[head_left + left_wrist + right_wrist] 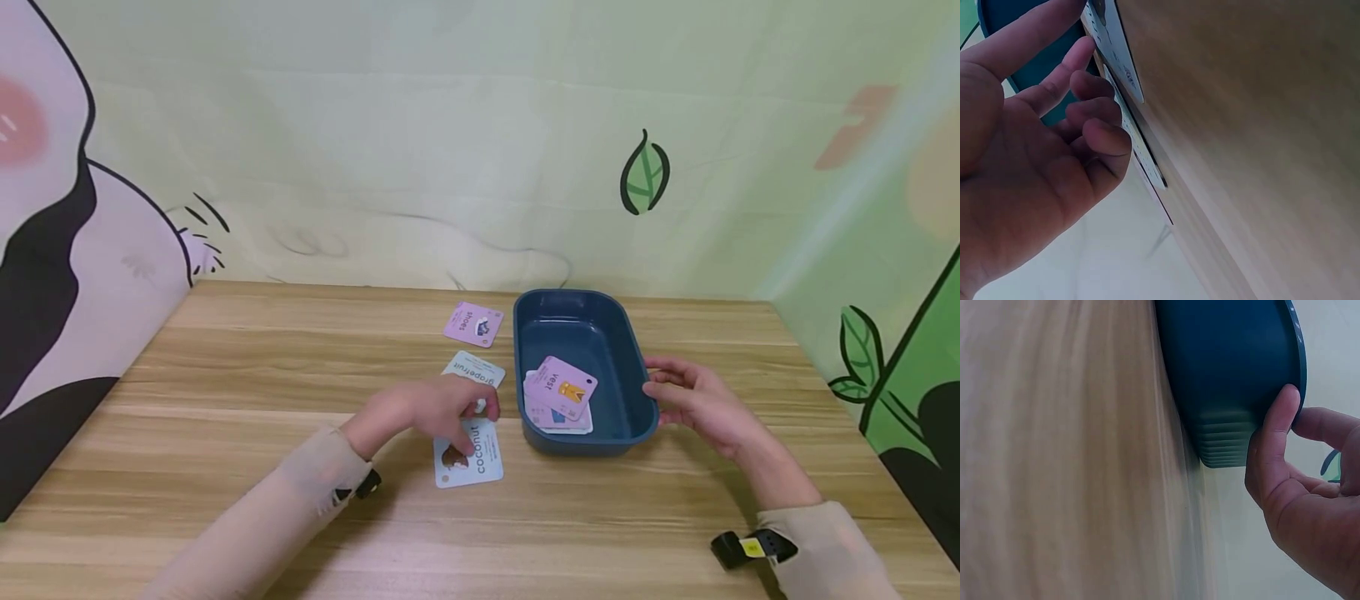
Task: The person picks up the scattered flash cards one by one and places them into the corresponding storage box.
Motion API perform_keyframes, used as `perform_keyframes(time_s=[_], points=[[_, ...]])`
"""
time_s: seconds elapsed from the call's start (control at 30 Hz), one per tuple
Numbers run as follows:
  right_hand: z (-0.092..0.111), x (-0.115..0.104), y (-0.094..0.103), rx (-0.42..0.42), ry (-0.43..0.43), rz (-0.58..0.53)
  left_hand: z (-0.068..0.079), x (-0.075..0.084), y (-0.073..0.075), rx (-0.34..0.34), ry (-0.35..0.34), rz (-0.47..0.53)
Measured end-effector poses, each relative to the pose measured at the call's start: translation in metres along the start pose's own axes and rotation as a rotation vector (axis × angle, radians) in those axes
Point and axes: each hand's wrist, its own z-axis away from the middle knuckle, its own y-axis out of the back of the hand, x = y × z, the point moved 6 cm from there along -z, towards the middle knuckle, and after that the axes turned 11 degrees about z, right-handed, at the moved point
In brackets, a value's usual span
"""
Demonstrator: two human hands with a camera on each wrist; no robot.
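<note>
The coconut card (pixel 482 465), pale blue, lies on the wooden table left of the blue bin. My left hand (pixel 450 410) is over its upper part, thumb tip at the picture and index finger spread near the top edge; the other fingers curl inward in the left wrist view. Behind that hand, a grapefruit card (pixel 477 367) is partly covered. Further back lies a purple shoes card (pixel 473 324). With thumb and fingers, my right hand (pixel 705 406) pinches the rim of the blue bin (pixel 1235 369) at its right side. Inside the bin, a vest card (pixel 551 382) tops several cards.
The wooden table (pixel 247 375) runs back to a printed cloth backdrop (pixel 360 167). The bin stands near the table's back edge, with the loose cards in a rough column along its left side. A wrist strap with a black device (pixel 750 548) is on the right sleeve.
</note>
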Motion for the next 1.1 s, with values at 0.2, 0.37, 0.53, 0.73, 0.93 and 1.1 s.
perform_keyframes(time_s=[0.2,0.37,0.53,0.73,0.93,1.1], points=[[0.0004,-0.0004,0.0002,-0.004,0.004,-0.006,-0.0021,0.0012,-0.0001,0.001,-0.007,-0.046],[0.0007,-0.0009,-0.0002,-0.002,0.002,-0.008,-0.0015,0.0005,0.0007,0.011,-0.018,-0.064],[0.0008,-0.0011,-0.0003,0.001,-0.006,-0.002,0.0017,-0.0013,0.0039,0.036,-0.003,-0.045],[0.0009,-0.0013,-0.0002,0.003,-0.015,0.005,0.0053,-0.0009,0.0057,0.058,0.015,-0.034],[0.0011,-0.002,-0.0003,0.002,-0.013,-0.002,0.0061,-0.0014,0.0034,0.048,0.006,-0.046],[0.0013,-0.0027,-0.0005,0.001,-0.007,-0.009,0.006,-0.0028,0.0044,0.046,0.004,-0.064]])
